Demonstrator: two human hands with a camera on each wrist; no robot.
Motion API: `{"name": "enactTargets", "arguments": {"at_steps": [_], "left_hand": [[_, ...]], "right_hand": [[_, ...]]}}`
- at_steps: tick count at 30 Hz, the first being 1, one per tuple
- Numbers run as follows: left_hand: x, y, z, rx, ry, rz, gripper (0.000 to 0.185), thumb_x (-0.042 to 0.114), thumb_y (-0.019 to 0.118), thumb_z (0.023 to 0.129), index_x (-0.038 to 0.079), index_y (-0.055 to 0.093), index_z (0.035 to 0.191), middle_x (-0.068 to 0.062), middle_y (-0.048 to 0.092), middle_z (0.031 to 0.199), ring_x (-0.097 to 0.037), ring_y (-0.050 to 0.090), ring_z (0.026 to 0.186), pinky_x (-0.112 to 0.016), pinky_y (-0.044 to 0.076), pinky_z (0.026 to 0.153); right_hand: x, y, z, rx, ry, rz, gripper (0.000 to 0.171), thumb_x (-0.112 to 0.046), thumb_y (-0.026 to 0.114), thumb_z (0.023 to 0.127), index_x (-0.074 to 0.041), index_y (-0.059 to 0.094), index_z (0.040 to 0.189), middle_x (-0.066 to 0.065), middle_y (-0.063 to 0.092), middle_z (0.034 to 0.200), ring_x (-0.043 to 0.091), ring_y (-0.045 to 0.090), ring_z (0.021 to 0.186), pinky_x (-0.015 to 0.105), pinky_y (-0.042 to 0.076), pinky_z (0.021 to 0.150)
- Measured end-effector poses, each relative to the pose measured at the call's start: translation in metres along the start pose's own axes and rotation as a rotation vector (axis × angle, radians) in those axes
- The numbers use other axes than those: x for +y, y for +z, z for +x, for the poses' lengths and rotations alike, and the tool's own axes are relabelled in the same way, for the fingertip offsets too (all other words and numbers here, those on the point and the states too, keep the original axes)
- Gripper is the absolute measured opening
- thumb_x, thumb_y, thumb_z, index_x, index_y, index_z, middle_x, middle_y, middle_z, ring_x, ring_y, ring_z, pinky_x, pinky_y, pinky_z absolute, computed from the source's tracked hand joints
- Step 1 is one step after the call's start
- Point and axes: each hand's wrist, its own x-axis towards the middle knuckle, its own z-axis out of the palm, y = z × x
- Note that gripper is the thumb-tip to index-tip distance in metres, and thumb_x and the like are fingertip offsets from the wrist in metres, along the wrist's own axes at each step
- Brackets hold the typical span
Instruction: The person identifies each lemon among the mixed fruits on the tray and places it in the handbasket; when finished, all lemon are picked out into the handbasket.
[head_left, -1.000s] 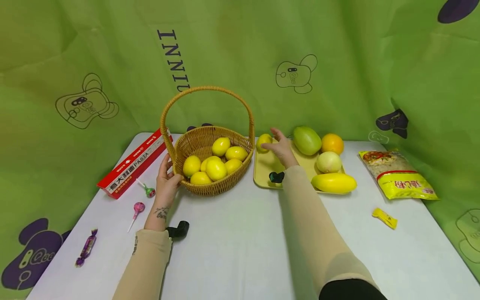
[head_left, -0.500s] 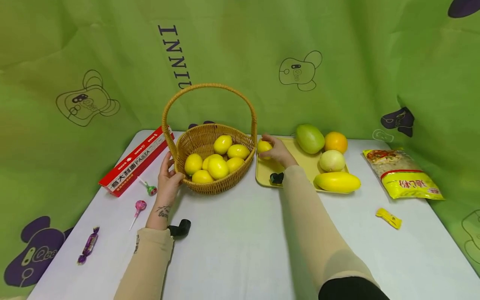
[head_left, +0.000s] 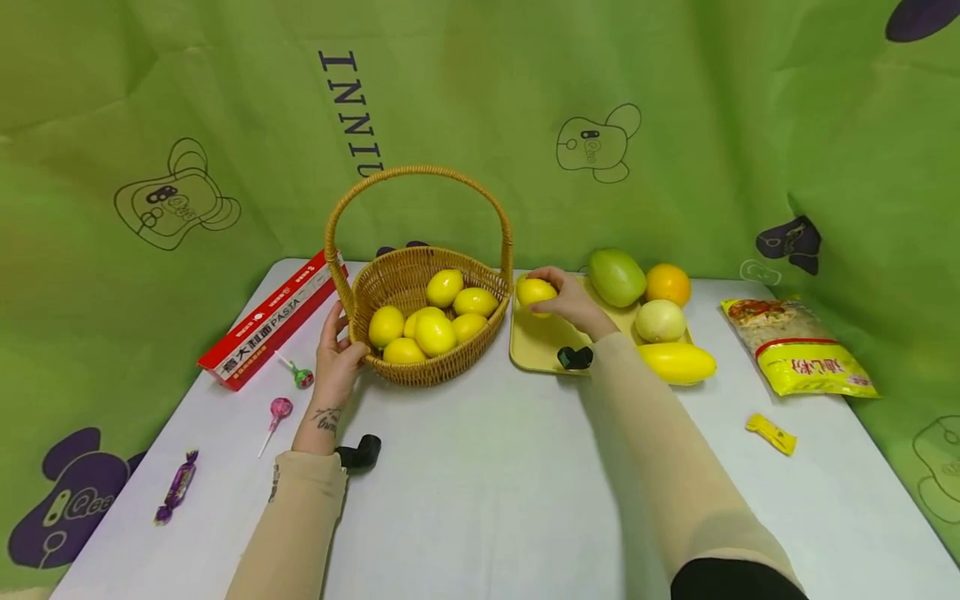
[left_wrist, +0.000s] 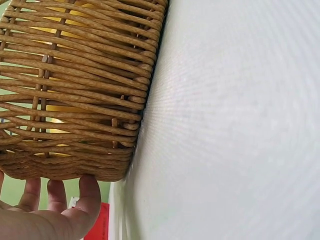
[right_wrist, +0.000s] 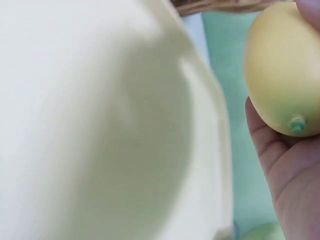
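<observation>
A wicker basket [head_left: 420, 379] with a tall arched handle holds several yellow lemons [head_left: 435, 333]. At its left end my left hand [head_left: 337, 362] grips the rim; in the left wrist view its fingertips [left_wrist: 90, 192] meet the woven wall [left_wrist: 75, 115]. Over the left part of a pale yellow tray [head_left: 540, 360], my right hand [head_left: 573, 307] holds another lemon [head_left: 536, 293] between thumb and fingers. The right wrist view shows this lemon [right_wrist: 285, 70] raised off the tray, its greenish tip towards the camera.
On the tray lie a green mango-like fruit [head_left: 617, 277], an orange [head_left: 668, 285], a pale round fruit [head_left: 661, 322] and a long yellow fruit [head_left: 682, 364]. A pasta box [head_left: 273, 325], two lollipops [head_left: 281, 408] and a purple-wrapped candy [head_left: 177, 487] lie left; a food bag [head_left: 798, 350] and yellow packet [head_left: 771, 434] lie right.
My right hand has closed on the lemon at the tray's left end and lifted it, shifting slightly right. My left hand stays on the basket.
</observation>
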Motion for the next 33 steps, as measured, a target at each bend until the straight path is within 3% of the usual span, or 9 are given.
{"name": "enactTargets", "arguments": {"at_steps": [8,12,16,20,26,33], "left_hand": [[0.004,-0.001,0.003,0.004,0.004,0.022,0.079,-0.004,0.046,0.083,0.035,0.020,0.147,-0.006,0.027,0.145,-0.019,0.044,0.106,-0.017,0.046,0.070],[0.004,-0.003,0.004,0.009,0.002,0.038,0.080,-0.003,0.046,0.082,0.036,0.020,0.146,-0.006,0.028,0.144,-0.019,0.043,0.106,-0.016,0.046,0.069],[0.004,-0.005,0.005,0.011,0.005,0.038,0.080,-0.004,0.046,0.082,0.037,0.021,0.146,-0.007,0.027,0.144,-0.019,0.043,0.106,-0.016,0.046,0.069],[0.003,-0.005,0.006,0.017,-0.009,0.036,0.080,-0.003,0.046,0.082,0.037,0.021,0.146,-0.006,0.027,0.144,-0.019,0.042,0.108,-0.016,0.046,0.069],[0.001,-0.004,0.004,0.006,-0.027,0.035,0.080,-0.003,0.046,0.082,0.037,0.019,0.147,-0.006,0.026,0.146,-0.021,0.041,0.112,-0.015,0.046,0.070],[0.000,-0.002,0.001,-0.002,-0.016,0.025,0.080,-0.003,0.045,0.082,0.036,0.019,0.147,-0.006,0.027,0.144,-0.019,0.042,0.108,-0.015,0.045,0.069]], "right_hand": [[-0.009,-0.005,-0.017,-0.150,-0.154,0.061,0.053,0.007,0.066,0.075,0.004,0.046,0.124,0.007,0.053,0.122,0.014,0.051,0.101,0.022,0.046,0.081],[-0.016,0.012,-0.020,-0.234,-0.226,0.092,0.054,0.008,0.067,0.072,0.006,0.047,0.122,-0.001,0.057,0.116,0.014,0.052,0.101,0.024,0.046,0.084],[-0.029,0.034,-0.012,-0.278,-0.262,0.091,0.055,0.007,0.066,0.072,0.007,0.047,0.123,0.007,0.055,0.121,0.017,0.052,0.103,0.027,0.045,0.087],[-0.048,0.053,0.005,-0.278,-0.239,0.008,0.054,0.003,0.066,0.073,0.002,0.048,0.125,0.015,0.051,0.126,0.020,0.050,0.105,0.029,0.044,0.090],[-0.070,0.073,0.030,-0.241,-0.148,-0.155,0.053,-0.002,0.068,0.076,-0.006,0.049,0.126,0.010,0.051,0.128,0.022,0.049,0.109,0.033,0.042,0.093],[-0.075,0.078,0.043,-0.216,-0.128,-0.151,0.058,0.001,0.064,0.081,-0.003,0.042,0.135,0.012,0.044,0.139,0.024,0.039,0.129,0.038,0.031,0.108]]}}
